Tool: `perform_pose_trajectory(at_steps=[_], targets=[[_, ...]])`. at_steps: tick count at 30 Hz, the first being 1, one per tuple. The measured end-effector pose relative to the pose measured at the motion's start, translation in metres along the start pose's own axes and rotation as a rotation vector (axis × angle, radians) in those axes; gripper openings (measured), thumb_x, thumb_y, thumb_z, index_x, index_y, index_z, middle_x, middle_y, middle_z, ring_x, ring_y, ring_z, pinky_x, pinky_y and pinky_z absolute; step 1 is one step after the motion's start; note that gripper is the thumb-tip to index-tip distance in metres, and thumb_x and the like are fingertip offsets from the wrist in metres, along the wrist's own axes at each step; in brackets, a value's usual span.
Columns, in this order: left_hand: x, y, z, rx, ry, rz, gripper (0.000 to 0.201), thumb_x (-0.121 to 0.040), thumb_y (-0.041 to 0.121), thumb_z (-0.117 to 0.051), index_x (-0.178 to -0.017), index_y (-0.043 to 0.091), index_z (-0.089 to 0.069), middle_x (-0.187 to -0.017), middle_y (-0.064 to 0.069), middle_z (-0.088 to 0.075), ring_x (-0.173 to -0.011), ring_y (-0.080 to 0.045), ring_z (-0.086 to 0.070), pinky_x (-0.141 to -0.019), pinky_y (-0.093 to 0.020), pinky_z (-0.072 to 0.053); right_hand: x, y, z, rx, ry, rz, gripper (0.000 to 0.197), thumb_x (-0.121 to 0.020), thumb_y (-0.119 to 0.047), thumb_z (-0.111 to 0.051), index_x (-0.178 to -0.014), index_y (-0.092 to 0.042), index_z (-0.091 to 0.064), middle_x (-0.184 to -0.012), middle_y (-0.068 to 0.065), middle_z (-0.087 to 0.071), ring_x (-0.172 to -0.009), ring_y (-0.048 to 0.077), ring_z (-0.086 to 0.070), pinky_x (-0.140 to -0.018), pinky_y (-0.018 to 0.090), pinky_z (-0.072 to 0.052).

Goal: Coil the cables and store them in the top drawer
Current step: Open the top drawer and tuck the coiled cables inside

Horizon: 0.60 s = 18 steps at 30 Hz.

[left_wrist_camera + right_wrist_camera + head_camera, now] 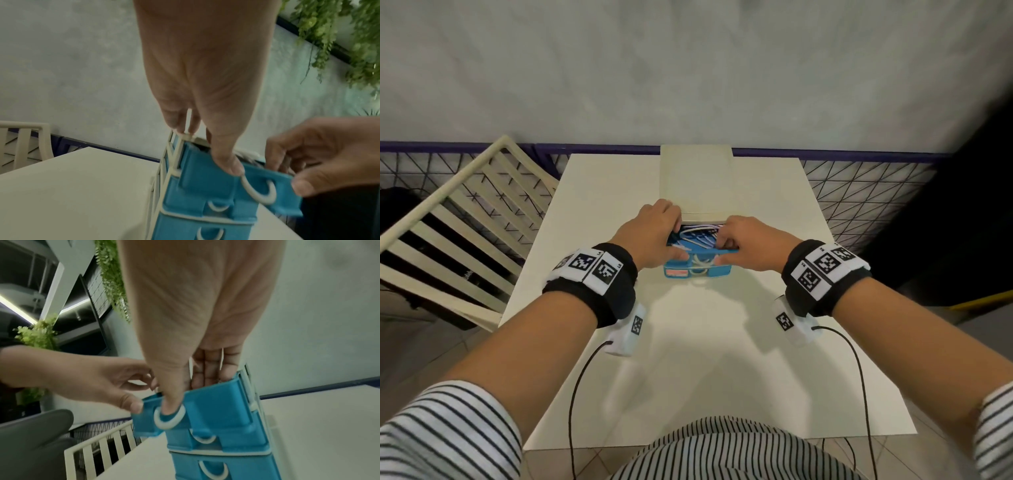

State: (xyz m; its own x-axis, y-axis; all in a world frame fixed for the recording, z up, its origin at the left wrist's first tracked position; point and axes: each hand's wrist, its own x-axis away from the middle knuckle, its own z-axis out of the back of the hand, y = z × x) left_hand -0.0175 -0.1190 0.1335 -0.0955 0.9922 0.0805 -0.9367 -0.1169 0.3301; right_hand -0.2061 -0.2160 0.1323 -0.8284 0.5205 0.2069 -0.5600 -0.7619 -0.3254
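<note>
From the head view I saw both of my hands at the top drawer of the small blue drawer unit, which stood on the pale table against the far edge, with its cream top reaching back toward the wall. The drawer was pulled out toward me, and white cables lay inside it, between my two hands. My left hand was at the drawer's left end, fingers bent down over the rim into the opening and the thumb pressed against the blue front. The left wrist view showed that thumb on the front panel just above the white ring handle, so I counted this hand as gripping the drawer. My right hand was at the right end, fingers curled over the front edge into the drawer. In the right wrist view its thumb sat inside the white ring handle while the fingers reached down behind the front panel, pinching it. Whether either hand also touched the cables I could not tell. A cream slatted chair stood to the left of the table, and two more blue drawers sat shut below the open one.
</note>
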Motion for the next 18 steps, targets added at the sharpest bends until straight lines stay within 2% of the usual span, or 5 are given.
perform_pose_trajectory(at_steps=[3,7,10,12,18], targets=[[-0.003,0.004,-0.005,-0.022,0.147,0.044,0.037,-0.076,0.033,-0.072,-0.094,0.014,-0.047,-0.109,-0.006,-0.05,-0.098,-0.027,-0.045,-0.073,-0.045,-0.049,-0.004,0.004,-0.004,0.107,0.143,0.034,0.023,-0.089,-0.011,-0.058,-0.111,-0.009,-0.064,-0.104,0.01,-0.051,-0.096,0.029,-0.051,-0.081,0.042,-0.046],[-0.008,0.008,-0.01,-0.059,0.222,0.078,0.037,-0.078,0.024,-0.071,-0.102,0.014,-0.045,-0.107,-0.006,-0.055,-0.097,-0.029,-0.047,-0.066,-0.045,-0.049,-0.008,0.003,-0.006,0.283,0.378,0.018,0.035,-0.081,0.0,-0.056,-0.113,-0.014,-0.058,-0.109,0.01,-0.052,-0.099,0.03,-0.049,-0.078,0.043,-0.046],[-0.01,0.004,-0.009,-0.144,0.16,0.048,0.035,-0.08,0.013,-0.065,-0.112,0.012,-0.049,-0.114,-0.008,-0.053,-0.1,-0.031,-0.048,-0.069,-0.046,-0.051,-0.012,0.004,-0.009,0.272,0.333,-0.017,0.053,-0.083,-0.006,-0.055,-0.134,-0.016,-0.043,-0.132,0.01,-0.048,-0.119,0.03,-0.045,-0.094,0.044,-0.042],[-0.012,0.0,-0.005,-0.186,0.128,0.017,0.033,-0.081,0.006,-0.061,-0.112,0.011,-0.052,-0.114,-0.009,-0.052,-0.099,-0.032,-0.05,-0.068,-0.045,-0.052,-0.015,0.005,-0.01,0.252,0.257,-0.006,0.053,-0.087,-0.011,-0.055,-0.138,-0.011,-0.04,-0.139,0.011,-0.045,-0.127,0.031,-0.042,-0.101,0.044,-0.041],[-0.014,0.003,-0.001,-0.232,0.209,0.012,0.024,-0.08,-0.004,-0.055,-0.097,0.013,-0.054,-0.1,-0.008,-0.053,-0.089,-0.03,-0.05,-0.055,-0.036,-0.041,-0.03,0.003,-0.004,0.253,0.344,-0.028,0.027,-0.083,-0.01,-0.064,-0.108,-0.011,-0.055,-0.11,0.009,-0.055,-0.102,0.029,-0.052,-0.073,0.04,-0.049]])
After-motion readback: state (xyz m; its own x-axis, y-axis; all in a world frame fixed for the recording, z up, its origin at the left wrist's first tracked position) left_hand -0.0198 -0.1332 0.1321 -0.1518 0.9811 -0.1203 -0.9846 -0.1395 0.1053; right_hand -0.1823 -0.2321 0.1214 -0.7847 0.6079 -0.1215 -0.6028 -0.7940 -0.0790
